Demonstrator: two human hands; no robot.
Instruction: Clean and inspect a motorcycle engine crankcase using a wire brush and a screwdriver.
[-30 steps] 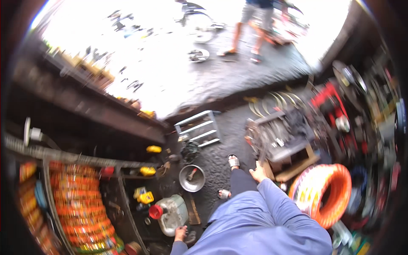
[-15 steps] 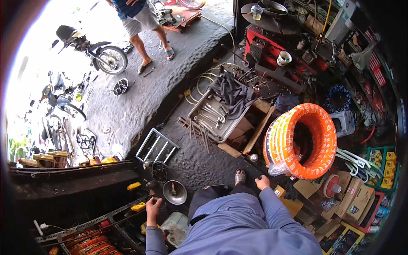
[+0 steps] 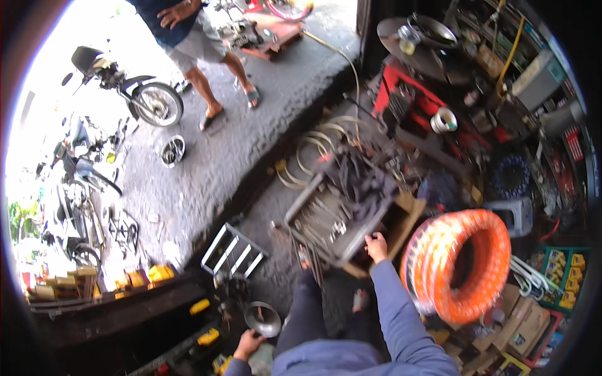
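My left hand (image 3: 249, 343) hangs low at lower centre, fingers loosely bent and apart, holding nothing visible; in this view it is just beside a steel bowl (image 3: 263, 316). My right hand (image 3: 376, 245) is open, fingers slightly bent, over the near edge of a grey tool tray (image 3: 335, 232) holding wrenches and dark cloth (image 3: 367, 175); I cannot tell whether it touches the edge. To its right stands a stack of orange-wrapped tyres (image 3: 467, 263). A pale metal rack (image 3: 229, 247) lies left of the tray.
A person (image 3: 191, 44) in shorts and sandals stands on the raised concrete threshold area, near motorbikes (image 3: 84, 194) and a round pan (image 3: 172, 150). A concrete step edge (image 3: 276, 156) crosses the middle. A red machine (image 3: 392, 88), coiled hose (image 3: 307, 156) and cardboard boxes (image 3: 527, 332) crowd the right.
My right hand has moved up and forward to the tray's edge. My left hand has dropped lower and moved right. My legs have stepped toward the tray, and the view has shifted.
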